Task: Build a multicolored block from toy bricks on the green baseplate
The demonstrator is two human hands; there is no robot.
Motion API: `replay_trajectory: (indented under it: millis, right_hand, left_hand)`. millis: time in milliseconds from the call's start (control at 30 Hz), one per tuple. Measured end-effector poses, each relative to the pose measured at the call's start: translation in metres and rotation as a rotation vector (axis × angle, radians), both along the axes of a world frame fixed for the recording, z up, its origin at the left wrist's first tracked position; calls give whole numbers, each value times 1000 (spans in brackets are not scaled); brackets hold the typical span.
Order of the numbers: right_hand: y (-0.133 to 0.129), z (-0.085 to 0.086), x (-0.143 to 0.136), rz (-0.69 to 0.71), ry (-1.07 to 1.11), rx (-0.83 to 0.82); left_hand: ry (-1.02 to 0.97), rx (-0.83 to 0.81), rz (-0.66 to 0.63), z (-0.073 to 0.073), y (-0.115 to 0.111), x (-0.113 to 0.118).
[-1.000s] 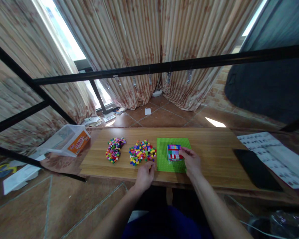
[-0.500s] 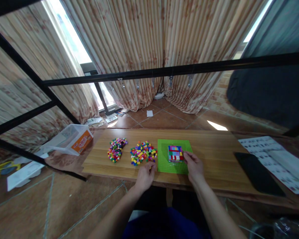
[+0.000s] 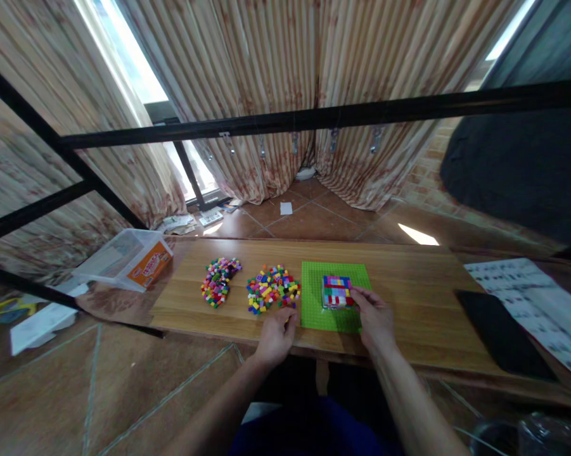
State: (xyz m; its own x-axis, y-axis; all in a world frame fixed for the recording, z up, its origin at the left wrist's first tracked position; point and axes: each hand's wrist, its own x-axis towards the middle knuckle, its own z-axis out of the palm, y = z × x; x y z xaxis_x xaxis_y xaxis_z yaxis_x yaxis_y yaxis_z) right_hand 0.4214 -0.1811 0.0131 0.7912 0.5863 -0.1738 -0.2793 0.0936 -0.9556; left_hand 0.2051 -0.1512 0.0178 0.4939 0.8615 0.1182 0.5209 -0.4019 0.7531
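A block of stacked toy building bricks (image 3: 336,292), in many colours, sits on the green studded baseplate (image 3: 314,270). At its right edge are the fingertips of my right hand (image 3: 376,318), thumb and fingers drawn together; what lies between them is hidden. My left hand (image 3: 276,335) is at the table's front edge, left of the baseplate, closed in a pinch around something too small to name. Just beyond it lies a loose pile of mixed bricks (image 3: 272,289). Further left is a second, curved pile of bricks (image 3: 216,283).
The wooden table (image 3: 409,278) carries a dark flat pad (image 3: 501,332) and a printed sheet (image 3: 527,304) at the right. Beyond its left end stands a clear plastic box (image 3: 137,259) with an orange label. A black metal bar (image 3: 285,121) crosses in front of the curtains.
The view has shifted slightly. Both hands keep nearly the same places, the right at the edge of the brick block and the left in front of the loose pile.
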Motion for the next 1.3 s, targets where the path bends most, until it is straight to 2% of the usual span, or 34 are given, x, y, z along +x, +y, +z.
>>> replay_trajectory:
  millis: [233,600,867,1033,1300]
  right_hand:
    - [1,4,-3,13,-12,-22]
    - [6,1,-1,21,-21,-64]
    - [11,-7,-7,-34,-81,-25]
    - [15,-2,-7,-23,-70,1]
    - [0,4,2,1,-73,-20]
  left_hand:
    - [-12,-6,6,0,1,1]
    - [-18,-41,5,-5,1,3]
    - [-23,-24,-15,-6,2,2]
    - [-22,-20,-4,-1,2,1]
    - [-48,-17,23,1,-1,-1]
